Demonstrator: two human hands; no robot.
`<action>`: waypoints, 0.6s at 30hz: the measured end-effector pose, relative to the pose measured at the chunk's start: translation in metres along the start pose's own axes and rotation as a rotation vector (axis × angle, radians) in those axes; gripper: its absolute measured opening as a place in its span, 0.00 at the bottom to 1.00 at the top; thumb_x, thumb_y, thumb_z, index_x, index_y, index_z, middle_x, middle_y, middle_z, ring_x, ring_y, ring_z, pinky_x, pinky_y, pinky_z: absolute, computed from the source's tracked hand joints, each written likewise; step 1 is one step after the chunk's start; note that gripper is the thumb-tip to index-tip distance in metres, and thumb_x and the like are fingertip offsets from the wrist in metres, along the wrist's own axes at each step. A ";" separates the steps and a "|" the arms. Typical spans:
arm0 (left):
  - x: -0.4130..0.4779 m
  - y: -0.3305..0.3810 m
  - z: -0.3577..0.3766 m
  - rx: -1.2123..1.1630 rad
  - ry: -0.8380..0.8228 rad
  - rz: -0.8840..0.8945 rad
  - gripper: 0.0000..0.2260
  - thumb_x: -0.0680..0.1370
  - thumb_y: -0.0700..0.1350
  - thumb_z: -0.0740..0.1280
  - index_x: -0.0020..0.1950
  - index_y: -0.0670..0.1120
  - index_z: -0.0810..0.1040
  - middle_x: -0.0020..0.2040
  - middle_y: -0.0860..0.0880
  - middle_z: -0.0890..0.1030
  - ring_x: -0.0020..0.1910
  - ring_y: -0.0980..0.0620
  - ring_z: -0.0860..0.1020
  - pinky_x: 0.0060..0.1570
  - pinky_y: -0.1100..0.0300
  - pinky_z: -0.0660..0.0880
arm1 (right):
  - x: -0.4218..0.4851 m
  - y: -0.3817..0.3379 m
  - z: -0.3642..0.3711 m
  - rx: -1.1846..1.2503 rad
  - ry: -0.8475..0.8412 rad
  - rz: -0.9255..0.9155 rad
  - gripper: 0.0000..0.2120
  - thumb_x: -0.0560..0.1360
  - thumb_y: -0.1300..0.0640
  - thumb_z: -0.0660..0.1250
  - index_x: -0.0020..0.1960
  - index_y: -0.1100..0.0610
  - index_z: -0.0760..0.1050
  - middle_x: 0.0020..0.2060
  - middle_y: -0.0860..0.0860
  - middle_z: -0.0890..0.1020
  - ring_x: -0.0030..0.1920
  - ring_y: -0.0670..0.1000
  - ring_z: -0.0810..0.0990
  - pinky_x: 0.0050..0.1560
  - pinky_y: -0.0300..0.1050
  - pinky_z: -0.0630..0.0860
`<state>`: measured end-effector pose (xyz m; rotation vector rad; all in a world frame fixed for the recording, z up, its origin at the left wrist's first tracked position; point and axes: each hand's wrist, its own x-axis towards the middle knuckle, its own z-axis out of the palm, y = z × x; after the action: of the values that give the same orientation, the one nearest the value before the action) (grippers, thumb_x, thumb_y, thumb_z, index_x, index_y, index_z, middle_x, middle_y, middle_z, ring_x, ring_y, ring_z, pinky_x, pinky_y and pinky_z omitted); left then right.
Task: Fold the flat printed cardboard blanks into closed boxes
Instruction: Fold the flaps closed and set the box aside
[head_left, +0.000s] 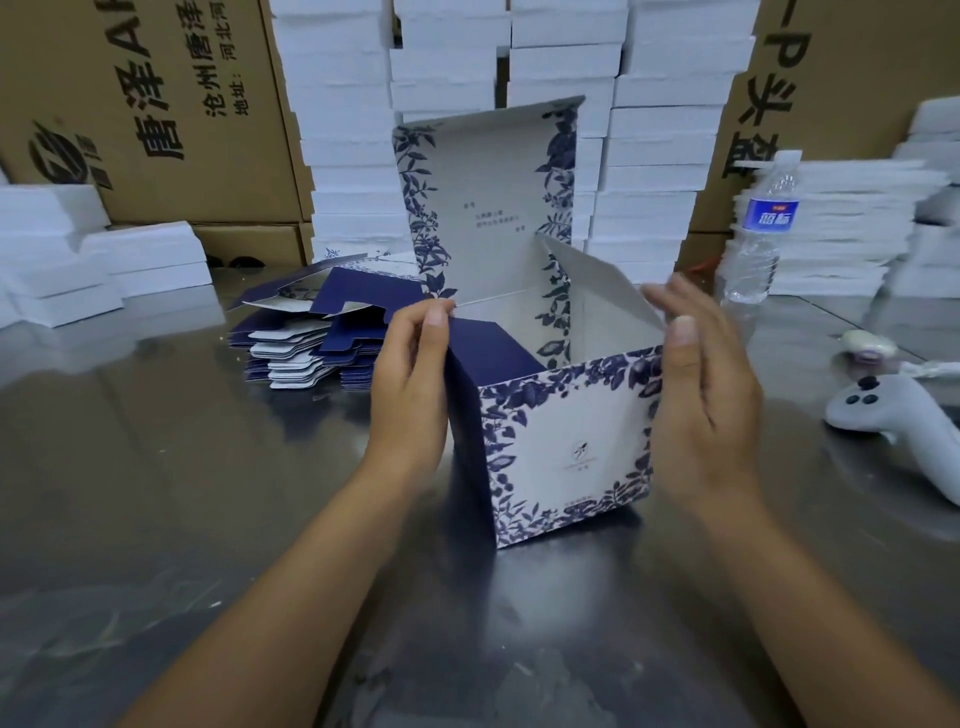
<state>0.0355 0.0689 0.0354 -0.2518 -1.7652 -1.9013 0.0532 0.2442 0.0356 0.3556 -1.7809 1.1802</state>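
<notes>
- Nearest, a person's left hand (410, 384) pinches the dark blue side flap (488, 348) of a half-folded box (566, 447), which stands upright mid-table on shiny metal table (156, 519).
- The right hand (701, 395), fingers straight and gripping nothing, lies open beside the box's right wall, below a slanting white flap (597, 280).
- The printed lid (488, 208) stands upright at the back of the box.
- Behind, at left, lies a stack of flat blanks (311, 338); at right, a white controller (883, 415).
- Farther back stand a water bottle (761, 234), white slab stacks (665, 156) and brown cartons (156, 104).
</notes>
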 end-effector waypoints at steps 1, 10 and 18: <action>-0.001 0.001 0.001 -0.026 -0.030 -0.026 0.08 0.81 0.52 0.58 0.54 0.53 0.76 0.58 0.50 0.78 0.64 0.48 0.74 0.68 0.46 0.67 | -0.001 -0.001 0.001 0.021 -0.034 0.000 0.13 0.79 0.47 0.51 0.57 0.43 0.72 0.57 0.40 0.76 0.61 0.43 0.73 0.61 0.34 0.67; -0.002 0.003 0.001 -0.159 -0.136 -0.113 0.09 0.81 0.51 0.57 0.55 0.54 0.76 0.53 0.57 0.79 0.53 0.59 0.79 0.57 0.57 0.74 | -0.001 -0.002 0.007 0.499 -0.109 0.378 0.08 0.68 0.46 0.66 0.37 0.49 0.78 0.40 0.47 0.80 0.38 0.48 0.79 0.35 0.42 0.74; -0.004 0.006 0.001 -0.134 -0.162 -0.116 0.11 0.71 0.59 0.63 0.52 0.61 0.78 0.66 0.49 0.74 0.69 0.48 0.70 0.71 0.43 0.62 | 0.013 -0.013 -0.008 0.274 -0.221 0.615 0.17 0.71 0.54 0.66 0.23 0.49 0.77 0.20 0.42 0.76 0.23 0.41 0.74 0.25 0.28 0.67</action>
<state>0.0417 0.0709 0.0390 -0.3687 -1.7918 -2.1391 0.0597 0.2476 0.0541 0.0902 -1.9912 1.8885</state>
